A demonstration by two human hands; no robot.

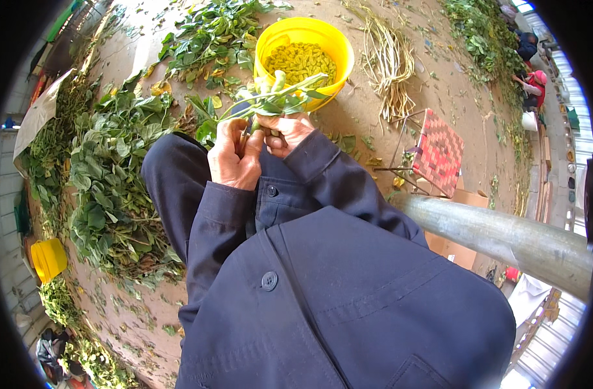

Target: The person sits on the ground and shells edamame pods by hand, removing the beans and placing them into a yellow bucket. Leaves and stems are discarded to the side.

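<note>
Above my lap, both hands are on a green bean plant stalk [290, 92] with leaves and plump pods, which look like soybeans. My left hand [235, 155] grips the stalk's lower part, thumb and fingers closed around it. Close beside it, my right hand [287, 132] has its fingers curled at the stalk and a green pod [255, 125]; the exact finger contact is partly hidden. Just beyond the hands stands a yellow bucket [346, 51]. Many loose green pods [301, 61] lie inside it, and the stalk's leafy end overlaps its near rim.
Leafy plants [111, 170] are heaped at my left, with more plants [214, 39] beyond. To the right lie stripped stalks [389, 63], a folding stool [442, 153] and cardboard [464, 199]. A metal pole [501, 238] crosses at right. People [537, 87] sit farther off.
</note>
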